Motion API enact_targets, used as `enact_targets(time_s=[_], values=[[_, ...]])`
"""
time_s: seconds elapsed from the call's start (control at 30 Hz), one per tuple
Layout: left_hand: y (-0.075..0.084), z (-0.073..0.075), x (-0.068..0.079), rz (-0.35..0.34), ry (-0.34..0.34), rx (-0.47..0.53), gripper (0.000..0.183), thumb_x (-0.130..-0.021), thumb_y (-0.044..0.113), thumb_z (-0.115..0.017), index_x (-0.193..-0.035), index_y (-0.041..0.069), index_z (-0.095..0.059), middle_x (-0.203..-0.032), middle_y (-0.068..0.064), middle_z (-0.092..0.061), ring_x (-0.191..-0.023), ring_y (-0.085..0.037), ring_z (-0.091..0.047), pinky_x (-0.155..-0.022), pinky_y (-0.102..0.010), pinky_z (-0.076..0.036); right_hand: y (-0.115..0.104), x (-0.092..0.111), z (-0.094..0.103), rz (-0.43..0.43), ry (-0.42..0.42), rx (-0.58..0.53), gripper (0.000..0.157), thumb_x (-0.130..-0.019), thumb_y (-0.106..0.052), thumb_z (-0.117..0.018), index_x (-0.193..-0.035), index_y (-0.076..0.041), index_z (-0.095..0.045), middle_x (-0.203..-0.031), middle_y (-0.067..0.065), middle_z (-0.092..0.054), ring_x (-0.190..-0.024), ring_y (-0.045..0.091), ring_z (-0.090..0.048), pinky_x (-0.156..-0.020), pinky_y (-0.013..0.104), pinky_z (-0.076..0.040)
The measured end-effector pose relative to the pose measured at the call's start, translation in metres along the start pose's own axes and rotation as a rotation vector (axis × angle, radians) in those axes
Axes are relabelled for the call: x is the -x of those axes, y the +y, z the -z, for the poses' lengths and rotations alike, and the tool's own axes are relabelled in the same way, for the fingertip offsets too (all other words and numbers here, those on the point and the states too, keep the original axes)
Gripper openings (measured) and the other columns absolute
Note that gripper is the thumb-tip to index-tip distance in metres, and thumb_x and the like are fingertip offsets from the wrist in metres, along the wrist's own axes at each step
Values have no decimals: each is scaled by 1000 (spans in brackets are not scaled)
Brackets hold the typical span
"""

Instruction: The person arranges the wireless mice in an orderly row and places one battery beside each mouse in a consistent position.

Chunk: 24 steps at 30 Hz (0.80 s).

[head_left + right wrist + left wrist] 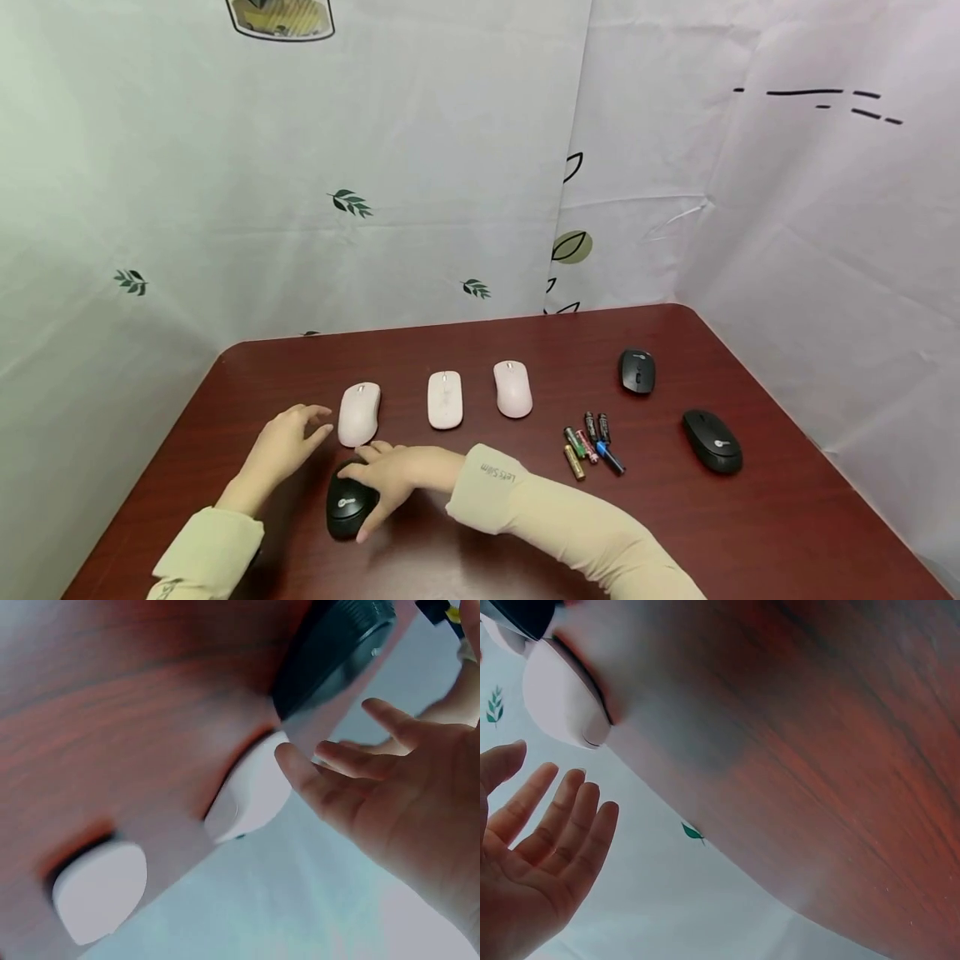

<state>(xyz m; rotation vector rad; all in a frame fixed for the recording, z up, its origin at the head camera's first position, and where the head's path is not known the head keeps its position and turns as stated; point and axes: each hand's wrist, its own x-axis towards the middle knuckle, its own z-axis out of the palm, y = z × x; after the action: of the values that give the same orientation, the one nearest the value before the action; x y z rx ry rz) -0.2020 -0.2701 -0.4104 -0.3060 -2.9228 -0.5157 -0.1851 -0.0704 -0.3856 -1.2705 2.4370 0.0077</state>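
A black computer mouse lies at the front left of the table. My right hand is over its right side, with fingers spread and thumb toward the near end. In the right wrist view this hand has extended fingers beside the black mouse; whether they touch it I cannot tell. My left hand hovers left of a pale pink mouse, holding nothing. Loosely extended fingers show on it in the left wrist view, below the pale mouse.
A white mouse and another pale pink mouse stand along the middle. Several small batteries lie right of centre. Two more black mice, one farther back and one nearer, are at the right. White printed cloth hangs behind the table.
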Motion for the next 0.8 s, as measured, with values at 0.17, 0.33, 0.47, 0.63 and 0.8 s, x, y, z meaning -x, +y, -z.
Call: enact_targets(time_s=[0.17, 0.33, 0.47, 0.63, 0.8], values=[[9, -1, 3, -11, 12, 15, 26, -84, 15, -67, -104, -2, -66, -90, -15, -65, -81, -29, -62, -71, -48, -51, 17, 18, 8, 60, 32, -65, 79, -80, -53, -67, -145, -24, -33, -155, 6, -23, -145, 26, -18, -112, 39, -30], [16, -3, 6, -19, 24, 17, 26, -84, 16, -68, -104, 0, -67, -92, -14, -66, -83, -28, -63, -72, -48, -51, 42, 40, 18, 156, 136, -127, 69, -84, -43, -67, -142, -18, -38, -154, 12, -25, -145, 33, -17, -117, 39, -21], [19, -7, 11, -15, 29, 30, 24, -84, 15, -68, -104, 1, -68, -92, -12, -66, -85, -29, -63, -74, -48, -50, 75, 64, 27, 236, 329, -226, 53, -88, -32, -66, -134, -13, -48, -148, 10, -36, -141, 24, -29, -115, 32, -25], [20, -12, 15, -17, 20, 37, 22, -84, 15, -68, -102, 3, -68, -92, -11, -66, -85, -28, -64, -75, -48, -51, 121, 100, 36, 190, 579, -268, 37, -89, -22, -63, -123, -9, -57, -136, 9, -51, -131, 24, -43, -109, 39, -34], [23, -13, 14, -30, 24, 46, 21, -83, 12, -68, -102, 3, -69, -92, -11, -66, -84, -26, -64, -75, -46, -51, 156, 126, 31, 69, 681, -277, 31, -91, -20, -62, -120, -9, -59, -130, 9, -55, -124, 25, -49, -104, 44, -37]])
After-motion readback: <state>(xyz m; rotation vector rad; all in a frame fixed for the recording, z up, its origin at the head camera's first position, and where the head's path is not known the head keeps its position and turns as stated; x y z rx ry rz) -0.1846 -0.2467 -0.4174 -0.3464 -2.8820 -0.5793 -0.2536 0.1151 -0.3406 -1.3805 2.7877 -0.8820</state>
